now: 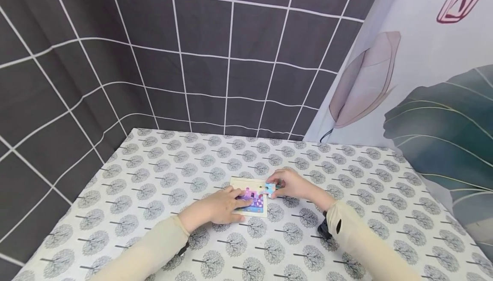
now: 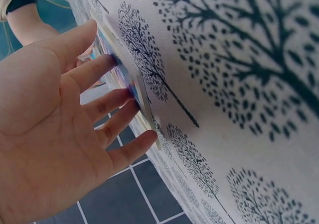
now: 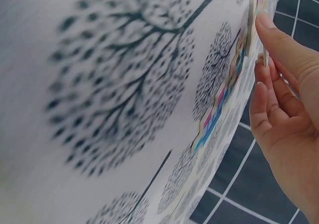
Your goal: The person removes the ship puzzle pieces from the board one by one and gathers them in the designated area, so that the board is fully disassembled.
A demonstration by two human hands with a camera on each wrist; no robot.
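A shallow puzzle tray [image 1: 239, 181] with a pale frame lies on the cloth, partly filled with a purple, pink and blue picture [image 1: 257, 203]. My left hand [image 1: 219, 207] rests on it from the left, its fingers spread and fairly straight; in the left wrist view the fingertips [image 2: 133, 104] touch the tray's surface and edge. At the tray's right side my right hand [image 1: 291, 184] pinches a light blue puzzle piece [image 1: 270, 188] between thumb and fingers. The right wrist view shows this piece nearly edge-on, as a thin sliver [image 3: 266, 57].
More colourful puzzle pieces [image 3: 212, 119] lie on the cloth near the right hand, mostly hidden by it in the head view. A white cloth with tree prints [image 1: 215, 264] covers the table. Behind stands a dark gridded curtain [image 1: 204, 75]; a leaf-patterned curtain [image 1: 443, 122] hangs at the right.
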